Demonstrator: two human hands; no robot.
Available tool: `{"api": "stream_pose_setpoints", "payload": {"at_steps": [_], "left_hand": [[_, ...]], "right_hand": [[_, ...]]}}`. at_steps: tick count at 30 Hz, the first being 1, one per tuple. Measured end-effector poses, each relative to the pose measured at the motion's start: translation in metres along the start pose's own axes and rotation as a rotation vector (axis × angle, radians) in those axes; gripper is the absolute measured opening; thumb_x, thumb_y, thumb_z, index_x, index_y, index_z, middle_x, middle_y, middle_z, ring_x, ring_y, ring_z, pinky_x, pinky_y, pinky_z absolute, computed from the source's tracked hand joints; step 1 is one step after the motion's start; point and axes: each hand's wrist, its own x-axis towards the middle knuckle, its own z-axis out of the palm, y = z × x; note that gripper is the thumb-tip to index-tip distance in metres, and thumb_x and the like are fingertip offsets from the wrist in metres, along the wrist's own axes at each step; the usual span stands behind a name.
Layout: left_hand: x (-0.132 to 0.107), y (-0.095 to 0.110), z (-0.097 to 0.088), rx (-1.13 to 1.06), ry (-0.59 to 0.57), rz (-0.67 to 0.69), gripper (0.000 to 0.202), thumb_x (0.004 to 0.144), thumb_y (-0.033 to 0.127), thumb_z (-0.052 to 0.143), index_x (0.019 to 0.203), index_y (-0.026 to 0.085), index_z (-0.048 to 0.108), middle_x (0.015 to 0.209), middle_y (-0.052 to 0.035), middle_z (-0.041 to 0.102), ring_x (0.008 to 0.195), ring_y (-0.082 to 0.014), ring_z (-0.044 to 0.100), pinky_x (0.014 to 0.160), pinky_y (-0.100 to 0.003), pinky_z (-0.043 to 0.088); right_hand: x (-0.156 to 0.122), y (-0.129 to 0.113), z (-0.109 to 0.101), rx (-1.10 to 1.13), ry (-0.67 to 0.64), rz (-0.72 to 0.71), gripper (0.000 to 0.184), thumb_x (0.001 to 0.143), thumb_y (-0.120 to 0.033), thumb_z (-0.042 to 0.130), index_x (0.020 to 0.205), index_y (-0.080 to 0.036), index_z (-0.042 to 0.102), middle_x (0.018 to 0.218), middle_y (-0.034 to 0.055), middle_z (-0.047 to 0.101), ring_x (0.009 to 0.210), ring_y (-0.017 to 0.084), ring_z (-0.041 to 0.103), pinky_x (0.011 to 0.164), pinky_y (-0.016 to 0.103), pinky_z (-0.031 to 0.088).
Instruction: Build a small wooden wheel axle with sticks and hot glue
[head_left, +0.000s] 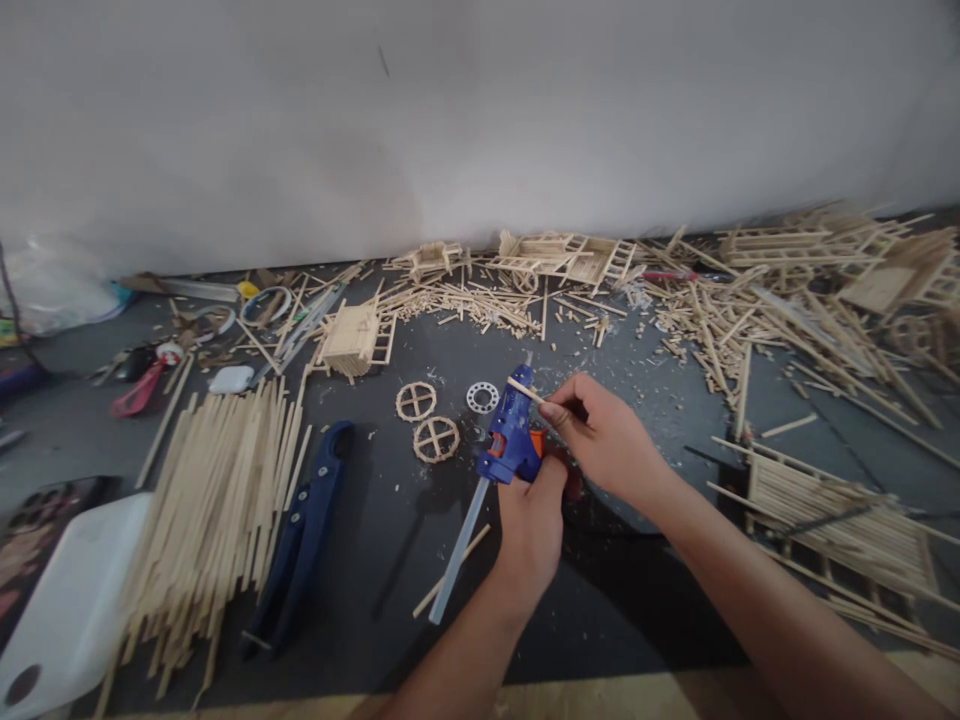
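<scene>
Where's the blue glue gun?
In the head view, the blue glue gun is just right of centre, held in the left hand, with the pale holed ring close on its left.

On my remote feed, the glue gun (513, 428) is deep blue with an orange trigger (538, 442); its glue stick (459, 552), translucent bluish white. I read pale straw for the stick pile (217, 480), light brown for the cross-spoked wheels (436, 439), greyish white for the dark-dotted ring (470, 398). Cutter (306, 522): navy blue. Board (71, 600): white. Phone (34, 555): dark, with pinkish patches. Tabletop (364, 530): charcoal, flecked with pale specks. Wall (480, 130), to my eye: soft grey-white.
</scene>
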Motion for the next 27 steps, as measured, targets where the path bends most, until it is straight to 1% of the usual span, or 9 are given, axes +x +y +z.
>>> {"api": "stream_pose_setpoints", "payload": {"at_steps": [3, 7, 10, 14, 19, 22, 24, 27], "left_hand": [[0.000, 0.000, 0.000, 0.010, 0.000, 0.002, 0.018, 0.078, 0.015, 0.051, 0.060, 0.016, 0.049, 0.052, 0.0045, 0.047, 0.051, -0.0083, 0.041, 0.052, -0.022, 0.031], [0.000, 0.000, 0.000, 0.014, -0.007, 0.000, 0.017, 0.078, 0.014, 0.049, 0.061, 0.016, 0.050, 0.052, 0.0044, 0.047, 0.051, -0.0085, 0.042, 0.052, -0.023, 0.031], [0.000, 0.000, 0.000, 0.023, -0.007, 0.007, 0.017, 0.077, 0.014, 0.049, 0.060, 0.017, 0.050, 0.052, 0.0040, 0.048, 0.051, -0.0089, 0.042, 0.051, -0.023, 0.032], [0.001, 0.000, 0.000, 0.016, 0.020, 0.010, 0.017, 0.076, 0.013, 0.049, 0.059, 0.017, 0.050, 0.051, 0.0040, 0.048, 0.050, -0.0092, 0.043, 0.050, -0.023, 0.033], [0.001, -0.001, 0.000, 0.009, 0.044, -0.007, 0.016, 0.074, 0.015, 0.052, 0.059, 0.017, 0.050, 0.050, 0.0044, 0.047, 0.049, -0.0090, 0.042, 0.049, -0.022, 0.033], [0.001, -0.002, -0.001, 0.003, 0.061, -0.014, 0.014, 0.074, 0.016, 0.054, 0.061, 0.017, 0.050, 0.052, 0.0046, 0.047, 0.049, -0.0086, 0.042, 0.049, -0.022, 0.032], [0.002, -0.003, -0.001, -0.004, 0.058, -0.013, 0.013, 0.074, 0.016, 0.053, 0.061, 0.017, 0.049, 0.052, 0.0046, 0.046, 0.049, -0.0083, 0.041, 0.049, -0.022, 0.032], [0.001, -0.003, -0.001, 0.009, 0.028, -0.014, 0.015, 0.073, 0.015, 0.052, 0.059, 0.017, 0.048, 0.051, 0.0040, 0.045, 0.049, -0.0086, 0.039, 0.048, -0.022, 0.031]], "right_hand": [[0.002, 0.002, -0.001, -0.076, 0.058, -0.058, 0.013, 0.085, -0.032, 0.050, 0.076, -0.024, 0.047, 0.054, -0.0023, 0.057, 0.044, 0.015, 0.056, 0.042, 0.025, 0.039], [0.002, 0.003, -0.001, -0.120, 0.089, -0.081, 0.014, 0.084, -0.033, 0.051, 0.075, -0.023, 0.048, 0.058, -0.0002, 0.059, 0.049, 0.016, 0.057, 0.045, 0.025, 0.038], [0.002, 0.003, 0.000, -0.116, 0.097, -0.073, 0.015, 0.084, -0.033, 0.051, 0.075, -0.023, 0.048, 0.058, -0.0001, 0.059, 0.048, 0.015, 0.056, 0.044, 0.025, 0.038], [0.001, 0.003, 0.002, -0.088, 0.100, -0.061, 0.015, 0.085, -0.034, 0.050, 0.076, -0.022, 0.048, 0.058, -0.0010, 0.058, 0.044, 0.013, 0.055, 0.043, 0.025, 0.038], [0.000, 0.004, 0.007, 0.013, 0.079, -0.011, 0.016, 0.087, -0.036, 0.047, 0.078, -0.022, 0.046, 0.059, -0.0027, 0.057, 0.032, 0.010, 0.050, 0.035, 0.024, 0.037], [-0.001, 0.005, 0.010, 0.047, 0.083, 0.022, 0.016, 0.087, -0.037, 0.047, 0.080, -0.023, 0.046, 0.054, -0.0046, 0.054, 0.029, 0.011, 0.048, 0.033, 0.024, 0.036], [-0.001, 0.005, 0.010, 0.038, 0.108, 0.029, 0.016, 0.087, -0.038, 0.047, 0.079, -0.023, 0.046, 0.052, -0.0051, 0.052, 0.029, 0.012, 0.047, 0.034, 0.025, 0.035], [0.000, 0.007, 0.009, -0.033, 0.194, -0.025, 0.016, 0.086, -0.036, 0.048, 0.076, -0.022, 0.047, 0.055, -0.0027, 0.055, 0.039, 0.013, 0.051, 0.042, 0.025, 0.037]]}}
